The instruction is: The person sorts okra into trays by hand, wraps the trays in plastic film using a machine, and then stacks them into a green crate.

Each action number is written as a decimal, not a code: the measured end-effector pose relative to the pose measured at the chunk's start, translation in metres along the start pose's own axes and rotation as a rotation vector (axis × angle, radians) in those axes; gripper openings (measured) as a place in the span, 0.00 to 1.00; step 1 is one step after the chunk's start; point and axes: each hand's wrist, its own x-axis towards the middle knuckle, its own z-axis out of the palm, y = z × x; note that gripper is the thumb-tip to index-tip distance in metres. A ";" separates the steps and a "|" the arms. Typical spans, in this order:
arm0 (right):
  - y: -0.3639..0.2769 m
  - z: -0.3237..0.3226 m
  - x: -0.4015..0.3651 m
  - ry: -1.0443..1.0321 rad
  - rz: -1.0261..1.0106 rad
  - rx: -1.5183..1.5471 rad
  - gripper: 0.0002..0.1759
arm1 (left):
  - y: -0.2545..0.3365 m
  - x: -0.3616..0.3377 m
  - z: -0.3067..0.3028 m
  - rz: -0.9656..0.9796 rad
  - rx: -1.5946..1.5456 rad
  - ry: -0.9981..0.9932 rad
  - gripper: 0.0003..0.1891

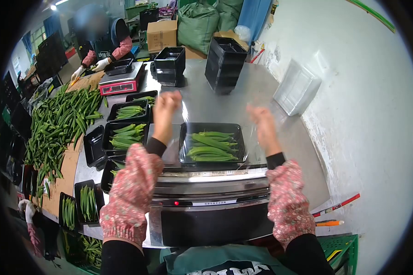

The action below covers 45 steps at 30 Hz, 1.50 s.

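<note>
A black tray of okra (212, 145) lies in front of me on the wrapping machine, between my two hands. Clear cling film (215, 116) stretches over it, visible mostly by its shine. My left hand (166, 110), closed and raised beyond the tray's left side, grips one side of the film. Opposite it, my right hand (264, 123) is closed on the film too, its fingers smeared by motion. A film roll (211, 174) runs along the machine's near side, above a dark plate (211, 228).
Several filled okra trays (129, 111) stand to the left, beside a heap of loose okra (62, 121). A scale (121, 80) and stacked black trays (226, 64) stand farther back. Clear containers (298, 87) lean against the right wall. A co-worker (105, 46) works at the far left.
</note>
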 end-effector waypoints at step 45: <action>-0.029 -0.040 -0.267 -0.357 1.111 -0.368 0.43 | 0.099 -0.240 -0.055 -1.481 0.050 -0.736 0.43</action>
